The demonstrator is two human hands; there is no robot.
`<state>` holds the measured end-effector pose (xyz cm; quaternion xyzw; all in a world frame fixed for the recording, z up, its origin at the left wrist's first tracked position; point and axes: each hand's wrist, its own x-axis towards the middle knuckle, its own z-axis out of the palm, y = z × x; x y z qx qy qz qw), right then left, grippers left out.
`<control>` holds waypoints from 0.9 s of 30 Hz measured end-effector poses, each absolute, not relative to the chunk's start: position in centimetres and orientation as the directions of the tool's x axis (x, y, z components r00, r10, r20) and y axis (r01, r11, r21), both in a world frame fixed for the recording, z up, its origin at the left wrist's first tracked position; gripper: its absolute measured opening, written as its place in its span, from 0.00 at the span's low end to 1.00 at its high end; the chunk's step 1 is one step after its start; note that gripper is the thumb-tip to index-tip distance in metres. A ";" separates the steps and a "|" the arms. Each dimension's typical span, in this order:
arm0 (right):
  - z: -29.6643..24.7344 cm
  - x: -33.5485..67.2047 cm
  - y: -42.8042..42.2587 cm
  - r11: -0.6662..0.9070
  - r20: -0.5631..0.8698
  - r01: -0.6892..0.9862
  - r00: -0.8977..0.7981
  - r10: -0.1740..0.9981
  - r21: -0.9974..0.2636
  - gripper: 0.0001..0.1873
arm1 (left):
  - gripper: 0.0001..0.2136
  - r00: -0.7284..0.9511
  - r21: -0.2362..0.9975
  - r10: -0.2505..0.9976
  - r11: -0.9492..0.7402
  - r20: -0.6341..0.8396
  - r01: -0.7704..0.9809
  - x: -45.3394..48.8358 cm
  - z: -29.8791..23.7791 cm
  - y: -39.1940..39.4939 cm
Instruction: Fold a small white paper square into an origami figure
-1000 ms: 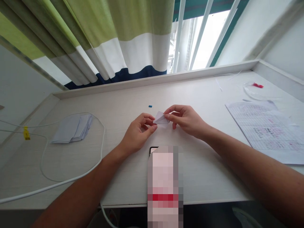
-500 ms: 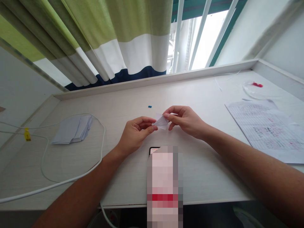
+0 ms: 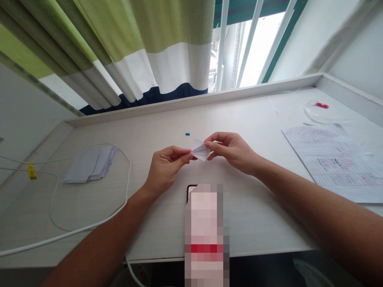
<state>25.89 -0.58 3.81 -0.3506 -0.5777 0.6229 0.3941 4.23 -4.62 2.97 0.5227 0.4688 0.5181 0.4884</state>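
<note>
A small piece of folded white paper (image 3: 201,150) is held just above the desk, between both hands. My left hand (image 3: 169,167) pinches its left corner between thumb and fingers. On the opposite side, my right hand (image 3: 230,149) grips the upper right edge with thumb and forefinger, its other fingers curled behind. Crease lines and a pointed top flap show on the paper. Part of its right side is hidden by the right fingers. Behind the paper lies a tiny blue object (image 3: 187,134), touched by neither hand.
A stack of white paper (image 3: 88,165) lies on the left, ringed by a white cable (image 3: 129,175) with a yellow tag (image 3: 31,171). Written sheets (image 3: 332,159) and clear plastic with a red piece (image 3: 322,105) are at right. A phone (image 3: 189,190), mostly blurred out, lies in front.
My left hand has shifted slightly left, its fingers now closer together on the paper's corner. The paper has turned a little, showing more of its creased face. The right hand keeps its grip.
</note>
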 end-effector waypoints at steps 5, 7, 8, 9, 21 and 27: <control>3.6 25.9 -0.5 0.001 0.041 -0.089 -0.448 0.893 -0.996 0.18 | 0.11 0.027 0.998 0.998 -0.048 0.049 -0.034 4.1 3.0 -4.5; 3.6 25.9 -0.5 0.013 0.051 -0.088 -0.449 0.892 -0.996 0.18 | 0.11 0.041 0.998 0.998 -0.036 0.038 -0.056 4.0 2.9 -4.4; 3.6 25.9 -0.5 0.016 0.053 -0.086 -0.450 0.892 -0.996 0.18 | 0.11 0.049 0.998 0.998 -0.029 0.032 -0.063 3.9 2.8 -4.4; 3.6 26.0 -0.5 0.016 0.052 -0.082 -0.451 0.891 -0.996 0.18 | 0.11 0.059 0.998 0.998 -0.021 0.025 -0.066 3.9 2.8 -4.4; 3.4 25.6 -0.7 0.018 0.030 -0.029 -0.498 0.867 -0.999 0.17 | 0.13 0.242 0.990 0.963 0.135 -0.120 -0.048 3.8 2.6 -4.5; 3.1 25.0 -1.4 0.029 0.065 -0.093 -0.409 0.910 -0.995 0.21 | 0.12 0.058 0.993 0.994 0.101 -0.098 -0.054 4.5 2.6 -4.8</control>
